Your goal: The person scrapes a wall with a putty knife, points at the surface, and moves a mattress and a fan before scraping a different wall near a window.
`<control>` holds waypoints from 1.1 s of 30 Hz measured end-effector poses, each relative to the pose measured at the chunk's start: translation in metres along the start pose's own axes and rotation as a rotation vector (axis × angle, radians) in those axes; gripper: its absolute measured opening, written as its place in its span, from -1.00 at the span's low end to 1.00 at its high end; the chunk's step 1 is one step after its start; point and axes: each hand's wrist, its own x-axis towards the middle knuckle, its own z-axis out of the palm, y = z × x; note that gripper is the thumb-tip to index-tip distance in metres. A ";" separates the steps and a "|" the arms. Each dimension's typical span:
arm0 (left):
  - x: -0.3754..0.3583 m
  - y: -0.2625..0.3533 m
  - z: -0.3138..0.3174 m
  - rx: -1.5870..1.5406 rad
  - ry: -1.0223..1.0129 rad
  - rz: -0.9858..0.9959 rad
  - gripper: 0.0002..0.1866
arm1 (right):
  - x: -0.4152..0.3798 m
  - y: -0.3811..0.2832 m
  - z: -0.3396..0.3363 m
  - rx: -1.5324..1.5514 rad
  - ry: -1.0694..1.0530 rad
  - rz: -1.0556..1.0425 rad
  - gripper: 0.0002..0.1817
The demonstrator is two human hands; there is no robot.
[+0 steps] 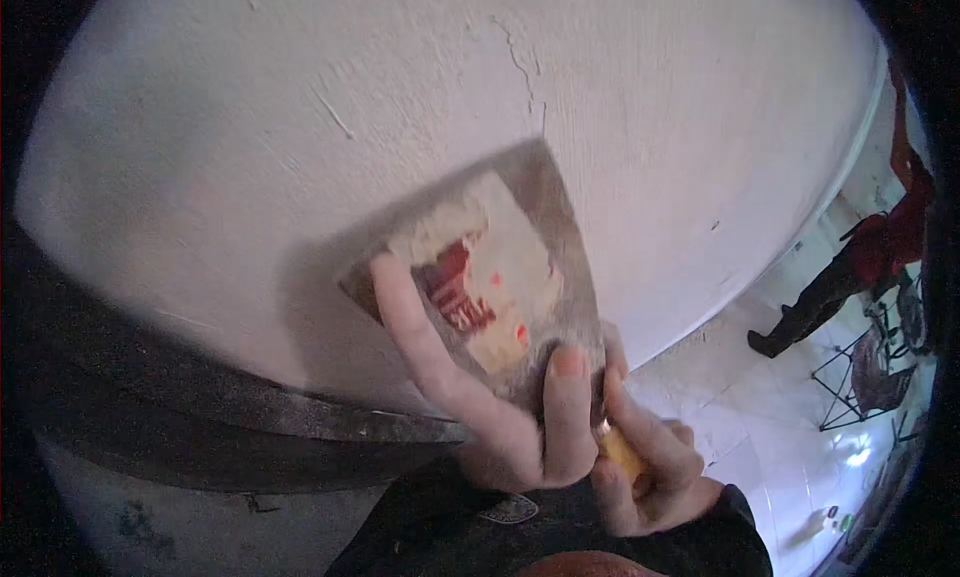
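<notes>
A wide putty knife with a metal blade is held up in front of a pale wall. Its blade face carries a worn cream and red label. My left hand grips the lower part of the blade, thumb laid on its face and index finger stretched up along the left side. Around the yellow handle, the fingers of my right hand are closed, with part of the handle hidden by them. The blade's top corner overlaps the wall close to a crack in its coating.
Ridges and scratches mark the wall. A dark band runs along its lower left edge. Off to the right, a person in a red top stands on the pale tiled floor, near a thin-legged folding chair.
</notes>
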 end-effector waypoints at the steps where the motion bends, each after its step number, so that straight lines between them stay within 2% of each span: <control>1: -0.001 0.000 0.001 -0.003 0.027 0.009 -0.40 | 0.003 0.001 0.001 -0.006 0.001 -0.011 -0.41; 3: -0.003 0.000 0.001 -0.007 0.066 0.030 -0.47 | 0.005 -0.002 0.001 -0.026 0.028 -0.069 -0.41; 6: -0.006 0.000 0.003 -0.020 0.091 0.039 -0.56 | 0.008 -0.009 0.001 0.068 0.024 0.027 -0.41; 10: -0.009 0.000 0.006 -0.040 0.161 0.067 -0.68 | 0.007 -0.004 -0.004 -0.005 0.024 -0.016 -0.42; 12: -0.004 -0.002 0.016 -0.058 0.179 0.058 -0.67 | 0.016 -0.003 -0.008 -0.201 -0.051 -0.065 -0.42; 13: 0.002 -0.001 0.027 -0.075 0.170 0.039 -0.67 | 0.016 0.001 0.004 -0.021 0.033 0.036 -0.43; 16: 0.002 0.011 0.032 -0.127 0.157 -0.006 -0.65 | 0.018 -0.007 0.001 -0.091 0.003 0.022 -0.44; 18: 0.004 0.009 0.023 -0.155 0.168 -0.022 -0.64 | 0.012 -0.006 -0.005 0.015 0.002 -0.009 -0.44; 20: 0.004 -0.005 0.010 -0.183 0.196 -0.033 -0.63 | 0.014 -0.011 -0.005 0.098 -0.031 0.133 -0.44; 21: 0.006 0.006 0.023 -0.199 0.194 -0.045 -0.63 | 0.020 -0.004 -0.011 -0.124 -0.083 -0.029 -0.44; 22: 0.008 0.005 0.028 -0.217 0.186 -0.064 -0.62 | 0.025 -0.002 -0.007 -0.125 -0.088 -0.021 -0.44; 24: 0.010 0.005 0.031 -0.251 0.167 -0.105 -0.61 | 0.027 -0.005 0.001 0.162 0.011 0.125 -0.46; 25: 0.016 0.011 0.037 -0.267 0.166 -0.116 -0.61 | 0.025 -0.013 -0.005 0.182 -0.028 0.196 -0.46; 26: 0.011 0.014 0.024 -0.284 0.171 -0.120 -0.60 | 0.017 -0.010 -0.010 0.182 -0.024 0.187 -0.46; 28: 0.010 0.008 0.005 -0.315 0.193 -0.127 -0.59 | 0.017 -0.007 -0.009 -0.058 -0.085 -0.049 -0.32; 29: 0.011 0.008 0.013 -0.334 0.206 -0.134 -0.59 | 0.020 -0.007 -0.005 -0.068 -0.116 0.035 -0.33; 30: 0.013 0.011 0.019 -0.352 0.207 -0.144 -0.58 | 0.021 -0.006 -0.002 -0.069 -0.114 0.034 -0.33; 32: 0.016 0.006 0.028 -0.384 0.179 -0.187 -0.57 | 0.027 -0.010 0.005 0.190 0.001 0.275 -0.45; 33: 0.022 0.010 0.034 -0.400 0.173 -0.208 -0.56 | 0.029 -0.015 0.000 0.107 -0.034 0.191 -0.46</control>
